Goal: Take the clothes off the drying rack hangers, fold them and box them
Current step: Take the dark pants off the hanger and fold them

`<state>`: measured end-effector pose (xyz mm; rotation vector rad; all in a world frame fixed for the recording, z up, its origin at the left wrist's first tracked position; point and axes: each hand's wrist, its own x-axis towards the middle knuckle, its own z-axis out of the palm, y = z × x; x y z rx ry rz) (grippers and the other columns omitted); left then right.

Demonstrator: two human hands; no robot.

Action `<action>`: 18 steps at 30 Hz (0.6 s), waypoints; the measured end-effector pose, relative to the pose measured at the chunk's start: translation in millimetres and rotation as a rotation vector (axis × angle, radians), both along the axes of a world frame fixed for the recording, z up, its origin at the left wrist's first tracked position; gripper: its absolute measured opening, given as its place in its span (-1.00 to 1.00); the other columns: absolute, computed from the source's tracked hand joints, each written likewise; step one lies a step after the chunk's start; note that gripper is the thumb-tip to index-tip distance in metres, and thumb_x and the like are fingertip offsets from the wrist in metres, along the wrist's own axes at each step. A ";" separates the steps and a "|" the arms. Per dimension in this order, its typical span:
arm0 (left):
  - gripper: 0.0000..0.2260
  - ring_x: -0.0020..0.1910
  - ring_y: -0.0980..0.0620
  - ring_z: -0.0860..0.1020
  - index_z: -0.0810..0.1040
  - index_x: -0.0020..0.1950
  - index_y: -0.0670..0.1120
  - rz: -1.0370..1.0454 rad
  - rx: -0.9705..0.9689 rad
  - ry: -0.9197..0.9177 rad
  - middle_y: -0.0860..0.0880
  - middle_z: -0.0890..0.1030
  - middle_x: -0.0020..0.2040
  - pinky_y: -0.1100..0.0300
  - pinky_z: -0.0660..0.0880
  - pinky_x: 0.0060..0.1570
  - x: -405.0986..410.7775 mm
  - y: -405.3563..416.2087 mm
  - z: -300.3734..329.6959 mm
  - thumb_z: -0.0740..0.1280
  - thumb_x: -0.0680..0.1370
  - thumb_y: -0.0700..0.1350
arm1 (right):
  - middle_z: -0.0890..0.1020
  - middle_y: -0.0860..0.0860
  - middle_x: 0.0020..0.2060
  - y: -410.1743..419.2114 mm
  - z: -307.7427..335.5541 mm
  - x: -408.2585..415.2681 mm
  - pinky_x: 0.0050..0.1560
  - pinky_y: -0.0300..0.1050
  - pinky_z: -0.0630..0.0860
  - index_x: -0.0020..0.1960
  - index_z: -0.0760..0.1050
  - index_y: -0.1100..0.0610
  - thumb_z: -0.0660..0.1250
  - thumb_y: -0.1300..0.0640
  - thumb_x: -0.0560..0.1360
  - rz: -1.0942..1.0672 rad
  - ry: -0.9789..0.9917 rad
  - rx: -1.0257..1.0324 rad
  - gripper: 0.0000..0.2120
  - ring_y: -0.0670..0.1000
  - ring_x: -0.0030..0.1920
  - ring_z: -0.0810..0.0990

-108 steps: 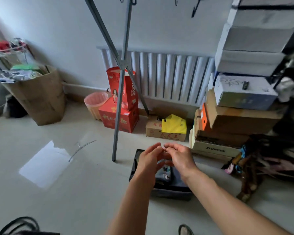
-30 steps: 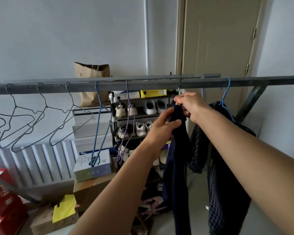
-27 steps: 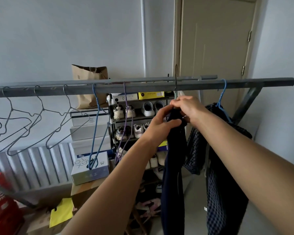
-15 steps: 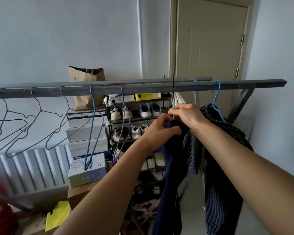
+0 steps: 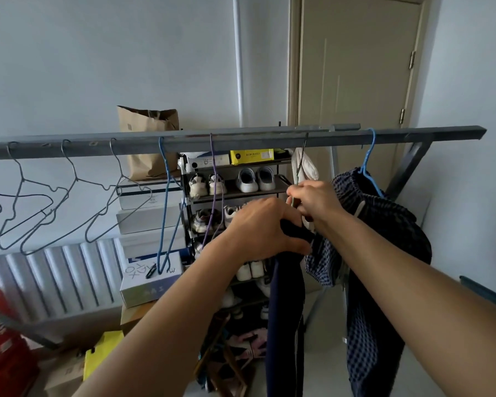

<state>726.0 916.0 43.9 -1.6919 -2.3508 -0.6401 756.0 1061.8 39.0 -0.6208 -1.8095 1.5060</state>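
Note:
A grey drying rack bar [image 5: 241,143] runs across the view at chest height. A dark navy garment [image 5: 284,316] hangs down from a thin green wire hanger [image 5: 300,164] hooked on the bar. My left hand [image 5: 262,230] grips the top of this garment just below the hanger. My right hand [image 5: 315,200] pinches the hanger's wire neck above the cloth. To the right, a dark checked garment [image 5: 381,253] hangs on a blue hanger [image 5: 370,164]. The box is out of view.
Several bare grey wire hangers [image 5: 55,202], a blue one [image 5: 165,207] and a purple one [image 5: 214,190] hang left on the bar. Behind stand a shoe shelf [image 5: 235,190], stacked boxes [image 5: 149,219], a paper bag [image 5: 148,141], a radiator [image 5: 49,279] and a door [image 5: 355,81].
I have turned up from the box on the floor to the rack. Over the last second both hands have pulled the navy garment's top lower on the hanger, exposing the wire neck.

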 end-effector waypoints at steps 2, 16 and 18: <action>-0.75 -0.16 0.12 0.50 0.63 -0.12 0.09 -0.007 -0.050 0.014 0.12 0.57 -0.17 0.20 0.36 -0.27 6.8 -11.3 -0.4 0.51 0.34 0.20 | 0.56 0.14 -0.40 -1.1 -2.3 -5.3 -0.66 -0.33 0.20 -0.19 0.49 0.32 0.24 0.32 0.52 -0.003 -0.015 -0.005 -0.87 -0.14 -0.71 0.29; -0.67 -0.33 0.03 0.46 0.47 -0.32 0.03 0.013 -0.053 0.028 0.06 0.49 -0.36 0.12 0.42 -0.29 6.8 -53.8 -23.0 0.51 0.35 0.19 | 0.35 -0.04 -0.59 15.1 26.1 -9.2 -0.75 -0.35 0.03 -0.31 0.30 0.16 -0.04 0.32 0.62 0.240 -0.196 -0.384 -0.65 -0.15 -0.77 0.11; -0.72 -0.24 0.07 0.47 0.57 -0.22 0.05 0.066 -0.149 0.018 0.10 0.53 -0.26 0.12 0.46 -0.20 -2.6 -53.4 -31.2 0.49 0.36 0.22 | 0.31 -0.10 -0.65 20.9 30.8 -2.0 -0.74 -0.35 0.03 -0.25 0.28 0.14 -0.07 0.27 0.65 0.398 -0.242 -0.406 -0.67 -0.16 -0.75 0.12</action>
